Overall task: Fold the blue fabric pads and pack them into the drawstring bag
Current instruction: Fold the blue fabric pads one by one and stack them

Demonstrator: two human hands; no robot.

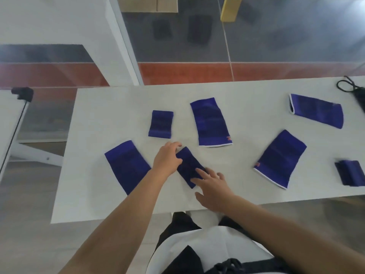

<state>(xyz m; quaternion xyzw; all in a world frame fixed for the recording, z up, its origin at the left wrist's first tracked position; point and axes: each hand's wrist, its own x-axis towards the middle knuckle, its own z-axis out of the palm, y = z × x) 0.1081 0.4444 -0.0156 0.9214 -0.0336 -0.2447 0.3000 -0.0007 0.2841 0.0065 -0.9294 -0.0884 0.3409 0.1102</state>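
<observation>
**Left of table.** Near-left pad [126, 167] lies flat and unfolded on the white table [118, 99], close to its near edge. Small folded pad [161, 124] sits farther back, apart from it.

**Centre.** Left hand [167, 159] has its fingers curled at the far corner of the centre pad [187, 167], with the thumb on the top face. This is judged to be a pinch on that corner. Right hand [214, 186] has straight, spread fingers resting on the pad's near end and grasps nothing. The centre pad lies diagonally between the two hands. Far-centre pad [210, 123] lies flat beyond them, untouched.

**Right of table.** Right-near pad [280, 158] and far-right pad [318, 110] lie flat, well apart. Folded stack [351, 173] sits at the right edge. Drawstring bag [358, 95], black, lies at the far right and is partly cut off. Whether its mouth is open cannot be told.

**Handling, as judged.** The pads look like soft, light, stretchy knit and are not fragile. They will likely spring open from a fold unless held down. Best taken by a corner or hem edge, with the other hand flat as an anchor. They should grip the table rather than slide.
</observation>
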